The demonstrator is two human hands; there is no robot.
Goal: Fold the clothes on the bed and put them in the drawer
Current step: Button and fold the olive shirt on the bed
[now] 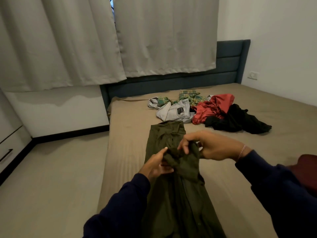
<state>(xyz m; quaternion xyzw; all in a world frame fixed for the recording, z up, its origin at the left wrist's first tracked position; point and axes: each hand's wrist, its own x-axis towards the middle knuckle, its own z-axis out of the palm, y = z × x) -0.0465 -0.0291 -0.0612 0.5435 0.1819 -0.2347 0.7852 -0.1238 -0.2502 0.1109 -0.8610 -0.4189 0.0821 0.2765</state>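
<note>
An olive green shirt (173,191) lies lengthwise on the bed (240,177), folded narrow, its collar end pointing toward the headboard. My left hand (157,164) pinches a bunched fold of the shirt near its middle. My right hand (207,146) grips the same bunch from the right side. Farther up the bed lies a loose pile: a green plaid garment (190,97), light grey jeans (175,111), a red garment (211,107) and a black garment (238,121).
A white cabinet with drawers (10,145) and a black handle stands at the far left across the floor. Grey curtains (106,40) hang behind the blue headboard (228,62). A dark red item (307,170) sits at the right edge. A wall socket (252,75) is beside the bed.
</note>
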